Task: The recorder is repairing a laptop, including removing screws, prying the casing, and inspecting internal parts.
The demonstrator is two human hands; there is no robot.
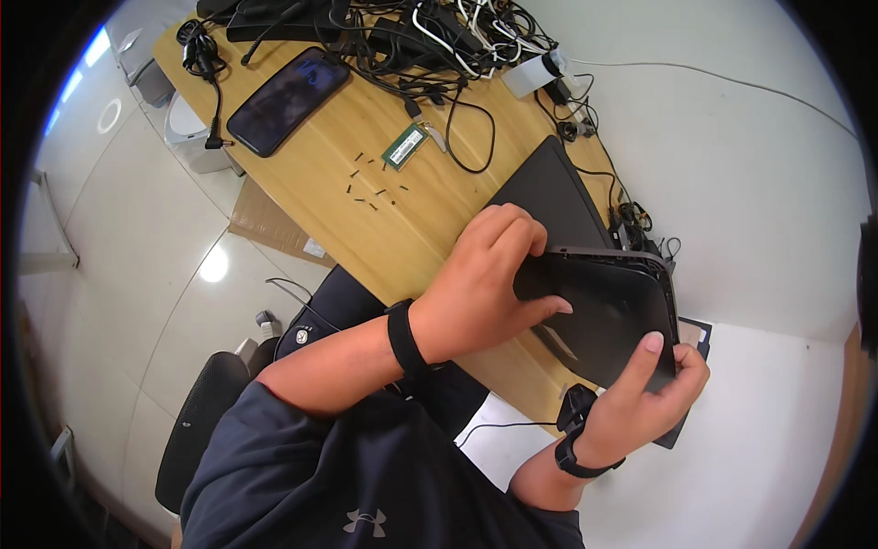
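Both my hands hold a black laptop [599, 320] tilted up at the right of the desk. My left hand [485, 284] grips its far left edge, the thumb lying on the dark panel and the fingers curled over the rim. At the near right corner, my right hand [645, 393] presses its thumb on the panel, with fingers around the edge. A thin gap shows between the panel and the frame along the far and right sides. Behind it lies a flat dark panel [558, 188]; whether it belongs to the same laptop I cannot tell.
On the wooden desk [311, 197] lie several small screws [380, 192], a green memory module [404, 146] and a black phone [288, 101]. Tangled cables [430, 46] fill the far end. An office chair [206, 430] stands left; a white wall borders the right.
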